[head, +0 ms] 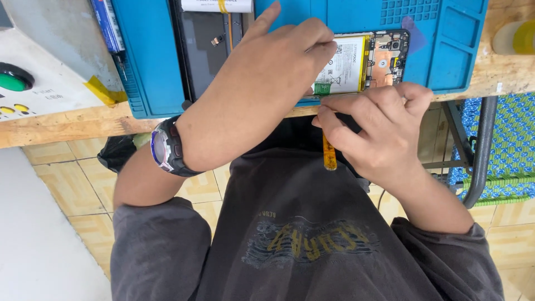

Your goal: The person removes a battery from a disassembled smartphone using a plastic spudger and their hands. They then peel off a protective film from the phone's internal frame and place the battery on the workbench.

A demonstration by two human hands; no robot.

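Nearest the camera, a dark grey sweatshirt (301,239) with a worn print across the chest, above tan floor tiles (72,189). Further out, a watch (167,147) with a dark strap on the wrist of the left hand.

Right hand (384,134) curled at the near edge of the table (67,125), fingers (356,108) pressed together and pinching a thin tool with an orange-yellow handle (329,156); handle hanging down below the table edge, working tip hidden behind the fingers at the near rim of the opened phone (362,64).

Left hand (267,83) lying over the phone's left part, knuckles bent, fingers bunched and pressing down onto it, one fingertip (329,47) on the white battery (343,67); thumb raised and pointing away. Whether anything is pinched under this hand cannot be told.

Phone lying flat, back cover off, on the blue work mat (150,61) at the near edge of the table, battery in the middle and copper-coloured circuit board (387,56) at its right end.

Beyond the left hand, a dark rear panel (206,44) on the mat, with a thin yellow strip (229,28) running down it. Far left, a white box (44,83) with a green button (12,81) and yellow tape (103,92). Far right, a tape roll (515,36) on the wood, and a blue-green woven seat (510,150) with a metal frame beneath.
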